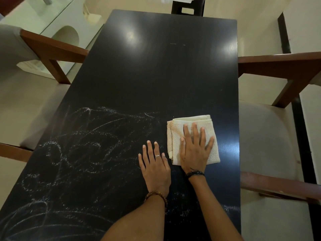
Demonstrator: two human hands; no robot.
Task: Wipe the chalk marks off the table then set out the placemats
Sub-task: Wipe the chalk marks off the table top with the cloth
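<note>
A long black table (156,70) runs away from me. White chalk marks (83,150) cover its near left half in loops and scribbles. A folded cream cloth (191,122) lies flat on the near right part of the table. My right hand (195,150) presses down on the cloth with straight, spread fingers. My left hand (154,164) rests flat on the bare tabletop just left of the cloth, fingers straight, at the edge of the chalk marks. No placemats are in view.
Wooden chairs with grey seats stand on both sides: one at the right (271,136), one at the left (41,49), and a dark chair (187,7) at the far end. A glass-topped table (43,20) stands at the back left.
</note>
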